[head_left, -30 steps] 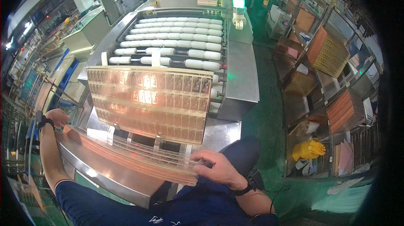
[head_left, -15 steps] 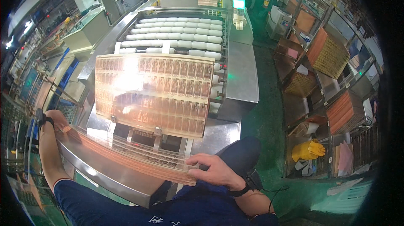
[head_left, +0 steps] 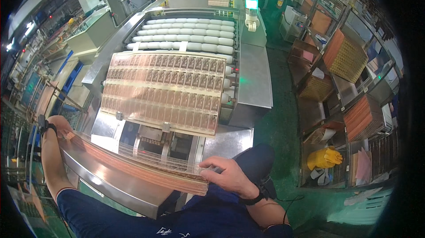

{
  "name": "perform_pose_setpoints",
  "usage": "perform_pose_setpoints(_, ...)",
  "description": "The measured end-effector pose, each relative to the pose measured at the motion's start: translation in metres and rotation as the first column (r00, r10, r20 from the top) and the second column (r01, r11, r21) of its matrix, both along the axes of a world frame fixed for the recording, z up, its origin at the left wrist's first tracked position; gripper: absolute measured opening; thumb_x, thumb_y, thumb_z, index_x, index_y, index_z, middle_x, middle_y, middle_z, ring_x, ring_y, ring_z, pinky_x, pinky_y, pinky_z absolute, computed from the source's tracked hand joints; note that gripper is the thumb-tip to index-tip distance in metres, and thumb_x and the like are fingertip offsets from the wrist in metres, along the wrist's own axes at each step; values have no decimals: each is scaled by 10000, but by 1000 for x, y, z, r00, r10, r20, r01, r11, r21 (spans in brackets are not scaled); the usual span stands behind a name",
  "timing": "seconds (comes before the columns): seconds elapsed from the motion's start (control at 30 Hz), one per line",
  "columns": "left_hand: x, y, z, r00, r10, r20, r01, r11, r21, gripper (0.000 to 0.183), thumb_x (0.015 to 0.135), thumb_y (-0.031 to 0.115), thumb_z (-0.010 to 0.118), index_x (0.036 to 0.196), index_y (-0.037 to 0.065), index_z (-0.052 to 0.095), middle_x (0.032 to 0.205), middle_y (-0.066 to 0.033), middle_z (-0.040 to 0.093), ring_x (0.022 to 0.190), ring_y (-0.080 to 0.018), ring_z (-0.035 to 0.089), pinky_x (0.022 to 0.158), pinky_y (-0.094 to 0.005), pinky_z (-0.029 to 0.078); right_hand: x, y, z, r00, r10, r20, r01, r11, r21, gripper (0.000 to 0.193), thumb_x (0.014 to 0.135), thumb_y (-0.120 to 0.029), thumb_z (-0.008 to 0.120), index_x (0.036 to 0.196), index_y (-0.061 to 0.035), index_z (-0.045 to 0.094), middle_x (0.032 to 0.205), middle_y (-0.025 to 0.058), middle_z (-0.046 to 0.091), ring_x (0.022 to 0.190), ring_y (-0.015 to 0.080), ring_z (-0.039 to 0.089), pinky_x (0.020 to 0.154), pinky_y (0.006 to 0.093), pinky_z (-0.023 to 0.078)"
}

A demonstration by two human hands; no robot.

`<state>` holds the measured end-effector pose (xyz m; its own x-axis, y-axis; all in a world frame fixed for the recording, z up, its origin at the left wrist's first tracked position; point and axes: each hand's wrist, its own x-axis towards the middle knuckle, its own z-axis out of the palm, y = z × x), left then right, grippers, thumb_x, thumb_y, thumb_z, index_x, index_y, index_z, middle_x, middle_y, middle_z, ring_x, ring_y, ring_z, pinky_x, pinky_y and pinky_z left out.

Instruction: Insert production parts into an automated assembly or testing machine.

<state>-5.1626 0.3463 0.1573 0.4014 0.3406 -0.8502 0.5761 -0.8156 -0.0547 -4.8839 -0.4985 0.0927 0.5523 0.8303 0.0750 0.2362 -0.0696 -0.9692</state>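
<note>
A stack of thin copper-coloured circuit board panels (head_left: 133, 165) stands on edge along a steel ledge (head_left: 95, 178) in front of me. At its left end is my left hand (head_left: 62, 126), its fingers closed around the panel edges and partly hidden. My right hand (head_left: 225, 176) grips the stack's right end, thumb and fingertips at the top corner. Beyond the stack, one circuit board panel (head_left: 164, 89) with rows of small rectangles leans back at a slant. Two small metal clips (head_left: 166, 126) sit at its lower edge, and neither hand touches it.
White rollers (head_left: 183, 31) of a conveyor run behind the leaning panel. A signal lamp (head_left: 251, 5) glows at the machine's right side. On the right, a shelf rack (head_left: 325, 125) holds stacked panels and yellow gloves (head_left: 324, 158). Green floor (head_left: 279, 145) lies between.
The leaning panel has tipped farther back, its lower edge rising and its upper edge moving away. My right hand has shifted slightly at the stack's end; my left hand stays put.
</note>
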Motion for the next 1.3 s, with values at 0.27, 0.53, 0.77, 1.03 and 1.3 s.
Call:
perform_pose_setpoints(0.27,150,-206,57,844,417,338,-488,858,161,335,881,241,713,1160,54,715,1137,-103,723,991,-229,705,779,-386,613,1,-13,-7,980,-189,59,188,982,17,306,950,-306,683,1100,-41,718,1029,115,721,912,228,679,759,331,534)
perform_pose_setpoints(0.53,89,-197,80,744,511,430,-595,799,80,301,850,203,771,1110,58,729,1027,-116,710,941,-272,676,811,-455,581,6,-5,-16,974,-186,130,166,974,152,310,975,-321,661,1027,-23,730,977,135,730,900,249,694,783,355,544)
perform_pose_setpoints(0.77,96,-207,80,788,452,417,-537,837,108,364,889,355,734,1117,72,723,1077,-61,723,975,-204,693,812,-391,609,6,-5,-19,974,-193,122,170,970,173,272,988,-256,658,1004,10,717,957,127,726,893,224,683,813,333,534)
perform_pose_setpoints(1.03,98,-210,81,842,368,394,-470,859,203,516,950,473,648,1231,42,671,1118,-112,715,999,-227,684,818,-395,604,4,-9,-21,981,-137,139,107,973,203,290,948,-261,709,1063,6,717,1034,139,727,972,258,685,868,351,530)
perform_pose_setpoints(1.3,104,-220,86,857,350,377,-453,861,229,547,965,509,614,1247,43,660,1120,-111,717,994,-228,690,812,-393,606,6,-8,-25,962,-81,260,38,985,165,241,934,-187,686,1113,-28,714,1029,135,720,970,290,678,853,377,541)
